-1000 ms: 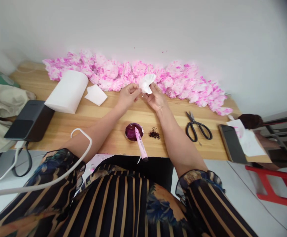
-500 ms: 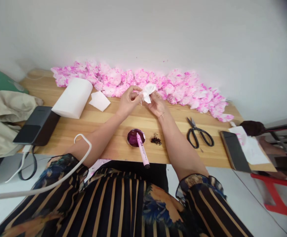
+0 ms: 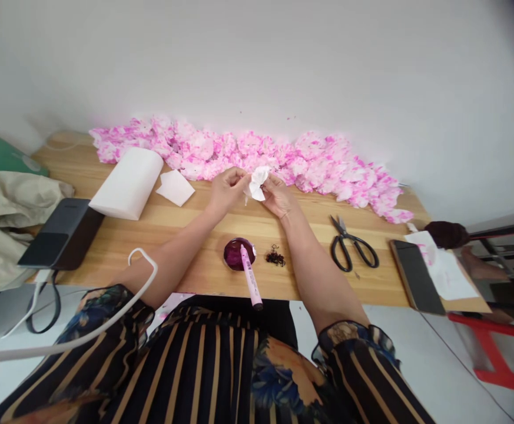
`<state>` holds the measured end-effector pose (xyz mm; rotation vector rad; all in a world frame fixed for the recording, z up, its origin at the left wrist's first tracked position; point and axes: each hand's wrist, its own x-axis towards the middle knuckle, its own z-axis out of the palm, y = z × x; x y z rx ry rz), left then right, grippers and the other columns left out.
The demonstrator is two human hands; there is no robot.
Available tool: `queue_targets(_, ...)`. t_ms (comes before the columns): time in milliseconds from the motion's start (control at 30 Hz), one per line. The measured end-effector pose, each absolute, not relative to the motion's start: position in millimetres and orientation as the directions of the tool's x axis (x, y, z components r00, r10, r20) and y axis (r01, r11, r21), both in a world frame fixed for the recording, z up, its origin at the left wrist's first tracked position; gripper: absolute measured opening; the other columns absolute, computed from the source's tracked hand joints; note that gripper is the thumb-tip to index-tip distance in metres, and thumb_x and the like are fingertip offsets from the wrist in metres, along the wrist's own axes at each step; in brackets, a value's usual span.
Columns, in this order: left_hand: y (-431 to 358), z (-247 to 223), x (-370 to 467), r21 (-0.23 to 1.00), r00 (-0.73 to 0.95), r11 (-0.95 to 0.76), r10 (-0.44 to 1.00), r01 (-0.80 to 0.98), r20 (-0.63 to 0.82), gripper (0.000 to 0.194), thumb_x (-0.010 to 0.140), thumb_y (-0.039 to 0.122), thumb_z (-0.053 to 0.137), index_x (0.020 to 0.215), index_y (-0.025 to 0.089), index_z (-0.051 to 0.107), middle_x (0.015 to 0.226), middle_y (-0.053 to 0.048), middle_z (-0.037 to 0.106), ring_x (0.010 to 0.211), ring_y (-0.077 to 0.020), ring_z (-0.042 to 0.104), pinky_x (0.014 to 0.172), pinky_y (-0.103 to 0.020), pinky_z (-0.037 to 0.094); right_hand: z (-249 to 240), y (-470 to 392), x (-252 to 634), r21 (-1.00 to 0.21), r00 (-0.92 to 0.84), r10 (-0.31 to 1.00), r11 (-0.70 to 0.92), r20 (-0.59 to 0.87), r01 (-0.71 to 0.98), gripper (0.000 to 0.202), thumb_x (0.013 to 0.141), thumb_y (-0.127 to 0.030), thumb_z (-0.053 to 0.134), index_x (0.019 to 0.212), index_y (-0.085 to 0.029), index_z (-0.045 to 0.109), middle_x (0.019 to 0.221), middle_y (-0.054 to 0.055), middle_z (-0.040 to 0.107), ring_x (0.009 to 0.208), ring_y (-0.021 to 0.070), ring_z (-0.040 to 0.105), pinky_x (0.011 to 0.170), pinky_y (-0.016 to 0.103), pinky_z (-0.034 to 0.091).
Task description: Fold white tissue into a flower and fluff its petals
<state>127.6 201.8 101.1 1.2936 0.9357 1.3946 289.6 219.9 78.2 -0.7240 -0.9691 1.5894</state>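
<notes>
Small change only: white paper piece shows a narrower outline than a second ago, turned or gathered a bit. Both hands stayed on it. Nothing on the bench looks moved; the shift reads as head motion.

Grip: left hand closed, thumb and fingers pinching the paper's left side. Right hand also closed on it from the right; some fingertips hidden behind the paper. Paper is held over the bench, mid-length, toward the far edge, just in front of the pink-white flowers that run along that edge.

My read: shape is being worked by fingers alone, and it's thin stuff, so a hard pull could tear it.

Near edge, middle: round dish, dark purple inside. Pink marker leans tip-in, dark end at the bench lip. Dark curly bits just right of the dish. Scissors further right, blades slightly parted, pointing at the far edge.

Near right corner: phone, marked sheet beside it. Left half: paper stack, small sheet next to it. Near left corner: black box, cable plugged in.
</notes>
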Motion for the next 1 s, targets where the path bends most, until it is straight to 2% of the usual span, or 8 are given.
queue_targets(133, 201.7, 99.8, 128.4, 0.964, 0.16, -0.07, 0.98, -0.256, 0.114, 0.028, 0.081, 0.038, 0.076, 0.068, 0.018, 0.061, 0.053, 0.004, 0.051, 0.047, -0.0064, 0.042, 0.048, -0.02, 0.033, 80.5, 217.3, 291.8, -0.883, -0.25, 0.967, -0.081, 0.042, -0.462, 0.045, 0.049, -0.047, 0.1, 0.073, -0.024, 0.069, 0.067, -0.006, 0.069, 0.062, 0.0112, 0.06, 0.063, 0.026, 0.053)
queue_targets(200, 201.3, 101.7, 127.6, 0.957, 0.196, -0.045, 0.975, -0.287, 0.105, 0.028, 0.078, 0.04, 0.079, 0.072, 0.018, 0.063, 0.06, 0.003, 0.057, 0.053, -0.0071, 0.048, 0.052, -0.02, 0.038, 81.4, 216.7, 293.1, -0.891, -0.244, 0.97, -0.091, 0.023, -0.444, 0.043, 0.052, -0.046, 0.099, 0.077, -0.024, 0.071, 0.069, -0.006, 0.071, 0.065, 0.012, 0.062, 0.065, 0.026, 0.054)
queue_targets(300, 200.4, 107.3, 125.3, 0.948, 0.179, -0.125, 0.967, -0.293, 0.183, 0.029, 0.073, 0.037, 0.083, 0.085, 0.018, 0.065, 0.079, 0.001, 0.065, 0.071, -0.0093, 0.059, 0.066, -0.02, 0.047, 81.7, 217.1, 294.6, -0.888, -0.242, 0.97, -0.089, 0.026, -0.452, 0.044, 0.051, -0.048, 0.099, 0.073, -0.023, 0.07, 0.069, -0.005, 0.07, 0.065, 0.0109, 0.061, 0.065, 0.025, 0.053)
queue_targets(400, 200.1, 110.8, 123.1, 0.945, 0.187, -0.207, 0.948, -0.254, 0.258, 0.031, 0.072, 0.032, 0.084, 0.092, 0.017, 0.066, 0.089, 0.0, 0.067, 0.081, -0.0102, 0.06, 0.074, -0.021, 0.048, 81.4, 218.0, 295.3, -0.881, -0.259, 0.966, -0.097, 0.029, -0.463, 0.048, 0.045, -0.05, 0.101, 0.068, -0.023, 0.068, 0.066, -0.006, 0.068, 0.063, 0.0102, 0.058, 0.063, 0.024, 0.052)
queue_targets(600, 199.6, 110.5, 122.9, 0.964, 0.187, -0.216, 0.952, -0.157, 0.244, 0.021, 0.076, 0.03, 0.077, 0.087, 0.017, 0.066, 0.087, -0.001, 0.067, 0.077, -0.0104, 0.059, 0.072, -0.022, 0.048, 80.8, 217.7, 294.4, -0.908, -0.298, 0.954, -0.149, -0.029, -0.391, 0.049, 0.045, -0.05, 0.1, 0.066, -0.022, 0.065, 0.067, -0.004, 0.068, 0.065, 0.0121, 0.06, 0.067, 0.027, 0.052)
queue_targets(733, 198.0, 113.8, 123.9, 0.97, 0.159, -0.216, 0.96, -0.108, 0.232, 0.02, 0.076, 0.031, 0.078, 0.079, 0.017, 0.064, 0.077, 0.001, 0.065, 0.071, -0.0099, 0.057, 0.065, -0.021, 0.045, 80.3, 216.7, 293.9, -0.918, -0.352, 0.935, -0.169, -0.035, -0.358, 0.049, 0.048, -0.051, 0.099, 0.065, -0.021, 0.065, 0.067, -0.003, 0.067, 0.064, 0.0126, 0.06, 0.069, 0.029, 0.053)
queue_targets(867, 198.3, 115.3, 127.0, 0.983, 0.142, -0.101, 0.982, -0.153, 0.123, 0.023, 0.073, 0.028, 0.081, 0.071, 0.016, 0.061, 0.064, 0.004, 0.06, 0.059, -0.0079, 0.052, 0.058, -0.021, 0.042, 81.4, 214.7, 294.3, -0.926, -0.366, 0.93, -0.165, -0.031, -0.34, 0.048, 0.05, -0.052, 0.099, 0.066, -0.02, 0.065, 0.065, -0.004, 0.065, 0.061, 0.0112, 0.056, 0.065, 0.028, 0.05)
queue_targets(1000, 200.2, 111.4, 131.1, 0.983, 0.176, -0.02, 0.983, -0.18, 0.052, 0.021, 0.075, 0.02, 0.079, 0.07, 0.016, 0.059, 0.063, 0.004, 0.06, 0.058, -0.0072, 0.053, 0.057, -0.02, 0.041, 82.0, 214.1, 294.2, -0.919, -0.331, 0.944, -0.131, -0.001, -0.371, 0.051, 0.048, -0.053, 0.099, 0.062, -0.02, 0.063, 0.059, -0.006, 0.058, 0.056, 0.0083, 0.048, 0.057, 0.024, 0.042)
